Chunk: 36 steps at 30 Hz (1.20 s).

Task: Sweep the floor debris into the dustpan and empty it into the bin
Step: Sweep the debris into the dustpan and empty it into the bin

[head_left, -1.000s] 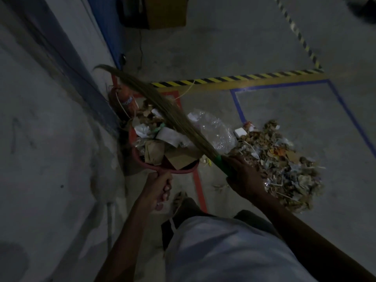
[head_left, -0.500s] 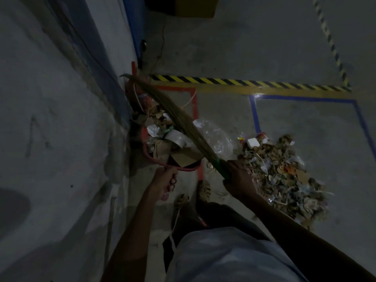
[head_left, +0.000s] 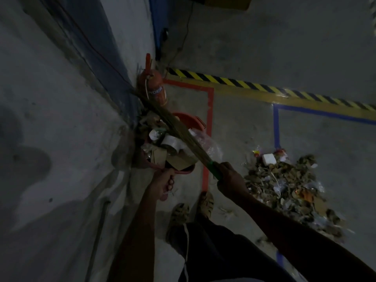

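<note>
Partial lettering "YDER" showed on the red extinguisher (head_left: 155, 88). The left hand (head_left: 163, 181) gripped the dustpan (head_left: 179, 170), heaped with paper scraps above the bin (head_left: 190, 121); right hand (head_left: 228, 177) fingers clamped the broom (head_left: 175, 127). A debris pile (head_left: 289, 186) lay nearby on the floor.

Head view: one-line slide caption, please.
Left hand holds loaded dustpan over red bin; right hand grips broom.

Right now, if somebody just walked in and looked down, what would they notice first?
Probably the red plastic dustpan heaped with cardboard and paper scraps beside the grey wall, held by the left hand while the right hand lays a straw broom with a green handle across it. Next, the big pile of dry leaves and litter on the concrete floor to the right, then the black-and-yellow striped floor tape behind it.
</note>
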{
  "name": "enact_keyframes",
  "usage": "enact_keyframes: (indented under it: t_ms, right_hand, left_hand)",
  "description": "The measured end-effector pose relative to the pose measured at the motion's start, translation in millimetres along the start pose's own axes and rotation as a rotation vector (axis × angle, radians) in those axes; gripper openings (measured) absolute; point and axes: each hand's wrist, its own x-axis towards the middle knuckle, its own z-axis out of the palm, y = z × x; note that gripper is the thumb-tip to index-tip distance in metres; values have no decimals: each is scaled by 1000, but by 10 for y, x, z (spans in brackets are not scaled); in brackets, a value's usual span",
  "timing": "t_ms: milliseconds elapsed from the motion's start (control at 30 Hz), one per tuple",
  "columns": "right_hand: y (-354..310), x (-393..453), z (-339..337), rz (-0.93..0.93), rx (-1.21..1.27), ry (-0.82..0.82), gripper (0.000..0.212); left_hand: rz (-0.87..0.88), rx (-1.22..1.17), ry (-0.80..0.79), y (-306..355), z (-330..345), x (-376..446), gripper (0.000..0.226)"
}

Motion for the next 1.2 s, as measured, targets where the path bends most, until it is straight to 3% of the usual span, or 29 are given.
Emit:
enact_keyframes:
  t_ms: [467,733,967,1200]
  right_hand:
    - [46,356,336,63,-24,38,78]
    - [-65,154,344,44,-81,166,75]
    - [-36,72,359,73,-75,137,78]
    - [81,-120,493,156,-32,140,78]
  left_hand:
    - [-151,103,-29,96,9,764,34]
    - [-207,166,-51,34,-28,612,37]
    - [-199,188,-12,29,-126,626,46]
    - [-221,256,-36,46,-2,621,39]
